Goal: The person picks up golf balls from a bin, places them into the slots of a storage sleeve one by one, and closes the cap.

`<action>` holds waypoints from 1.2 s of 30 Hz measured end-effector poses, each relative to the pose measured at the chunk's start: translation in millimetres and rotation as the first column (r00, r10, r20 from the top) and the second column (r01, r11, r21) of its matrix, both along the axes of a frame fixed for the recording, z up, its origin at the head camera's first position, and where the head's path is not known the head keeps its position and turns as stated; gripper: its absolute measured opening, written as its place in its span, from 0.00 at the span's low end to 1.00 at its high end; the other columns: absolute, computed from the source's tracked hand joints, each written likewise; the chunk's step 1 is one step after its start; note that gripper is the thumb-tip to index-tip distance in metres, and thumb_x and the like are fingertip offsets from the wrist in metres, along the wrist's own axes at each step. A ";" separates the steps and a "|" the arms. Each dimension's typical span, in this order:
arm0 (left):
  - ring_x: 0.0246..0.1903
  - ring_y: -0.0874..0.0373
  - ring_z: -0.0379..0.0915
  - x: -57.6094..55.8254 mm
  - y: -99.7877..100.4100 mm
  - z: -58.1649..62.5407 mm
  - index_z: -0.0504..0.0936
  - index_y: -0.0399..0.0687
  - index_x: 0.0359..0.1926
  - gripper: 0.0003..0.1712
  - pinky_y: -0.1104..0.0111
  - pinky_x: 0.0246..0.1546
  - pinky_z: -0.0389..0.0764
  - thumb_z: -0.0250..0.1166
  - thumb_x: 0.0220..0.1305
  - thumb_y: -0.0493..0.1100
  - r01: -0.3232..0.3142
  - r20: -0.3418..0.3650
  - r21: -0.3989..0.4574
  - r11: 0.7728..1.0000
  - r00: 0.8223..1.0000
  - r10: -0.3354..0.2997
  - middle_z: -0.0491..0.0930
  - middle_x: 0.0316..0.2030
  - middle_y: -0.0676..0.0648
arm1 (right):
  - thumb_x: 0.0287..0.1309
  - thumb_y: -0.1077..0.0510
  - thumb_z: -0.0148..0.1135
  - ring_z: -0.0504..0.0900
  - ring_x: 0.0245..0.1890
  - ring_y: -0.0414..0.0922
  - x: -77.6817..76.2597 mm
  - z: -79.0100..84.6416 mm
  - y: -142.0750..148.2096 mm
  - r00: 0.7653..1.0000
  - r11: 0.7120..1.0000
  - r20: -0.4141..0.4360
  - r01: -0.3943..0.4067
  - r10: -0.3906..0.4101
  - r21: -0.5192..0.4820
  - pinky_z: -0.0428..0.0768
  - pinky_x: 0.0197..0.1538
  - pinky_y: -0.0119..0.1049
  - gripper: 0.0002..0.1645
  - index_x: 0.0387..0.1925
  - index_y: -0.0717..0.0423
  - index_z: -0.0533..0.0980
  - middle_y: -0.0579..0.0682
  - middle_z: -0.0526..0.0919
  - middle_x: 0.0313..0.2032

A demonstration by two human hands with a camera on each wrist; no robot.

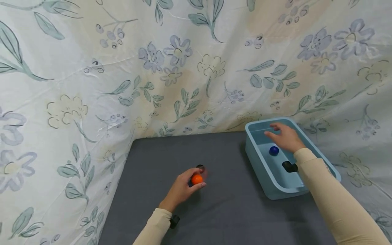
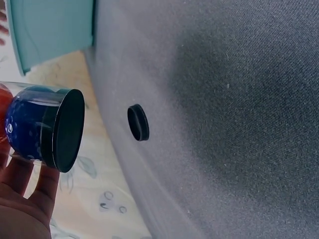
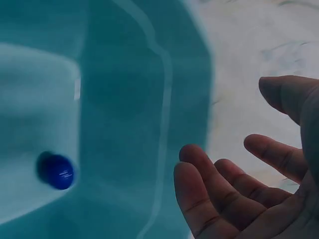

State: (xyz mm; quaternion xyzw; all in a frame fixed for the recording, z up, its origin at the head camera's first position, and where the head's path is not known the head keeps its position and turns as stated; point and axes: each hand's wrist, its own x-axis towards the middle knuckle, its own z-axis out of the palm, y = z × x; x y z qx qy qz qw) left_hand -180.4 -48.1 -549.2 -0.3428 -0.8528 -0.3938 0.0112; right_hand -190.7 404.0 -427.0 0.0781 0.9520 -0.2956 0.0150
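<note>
My left hand (image 1: 179, 191) holds a clear cylindrical container (image 2: 69, 132) above the grey table, its fingers and thumb around the wall. Inside it are a dark blue ball (image 2: 26, 122) and an orange ball (image 1: 197, 179); the end facing the left wrist camera is black. A round black lid (image 2: 138, 122) lies on the table just beyond that hand. Over the light blue bin (image 1: 260, 160), my right hand (image 1: 285, 136) has its fingers apart and loosely bent, with nothing in them. Another dark blue ball (image 3: 56, 171) sits on the bin floor, below that hand.
The bin stands at the right end of the dark grey table (image 1: 226, 211). A floral cloth (image 1: 183, 71) hangs behind the table and along both sides, close to the bin's far rim.
</note>
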 end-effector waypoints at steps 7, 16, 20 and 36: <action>0.52 0.61 0.79 -1.5 -2.7 1.5 0.77 0.53 0.63 0.31 0.60 0.58 0.84 0.69 0.66 0.63 0.000 0.035 -0.001 1.000 0.999 0.000 0.83 0.58 0.49 | 0.75 0.40 0.54 0.68 0.66 0.75 -24.7 -40.4 17.6 0.991 0.997 0.131 0.022 -0.032 0.076 0.73 0.63 0.70 0.45 0.75 0.68 0.58 0.78 0.63 0.69; 0.51 0.61 0.79 -6.2 -3.6 5.9 0.78 0.53 0.62 0.28 0.62 0.55 0.85 0.70 0.66 0.60 0.002 -0.010 0.005 1.000 1.000 -0.002 0.83 0.57 0.51 | 0.71 0.49 0.58 0.69 0.65 0.76 -41.1 -71.3 29.7 0.972 0.991 0.206 0.092 -0.110 0.096 0.75 0.62 0.68 0.42 0.71 0.76 0.60 0.80 0.63 0.68; 0.50 0.62 0.79 -5.2 -5.0 4.5 0.78 0.53 0.62 0.30 0.63 0.54 0.85 0.69 0.67 0.61 -0.009 0.013 -0.001 1.000 1.000 0.009 0.83 0.56 0.49 | 0.70 0.51 0.60 0.72 0.61 0.76 -44.6 -86.1 41.9 0.960 0.988 0.246 0.114 -0.137 0.105 0.80 0.55 0.65 0.42 0.70 0.79 0.59 0.82 0.65 0.65; 0.51 0.61 0.80 -3.9 -15.2 1.0 0.77 0.52 0.64 0.31 0.62 0.54 0.85 0.70 0.67 0.60 -0.043 0.026 0.004 0.999 0.999 0.043 0.84 0.55 0.50 | 0.64 0.59 0.64 0.83 0.37 0.64 -60.3 -124.7 57.5 0.924 0.967 0.343 0.086 -0.167 0.241 0.82 0.37 0.57 0.21 0.49 0.76 0.75 0.77 0.80 0.44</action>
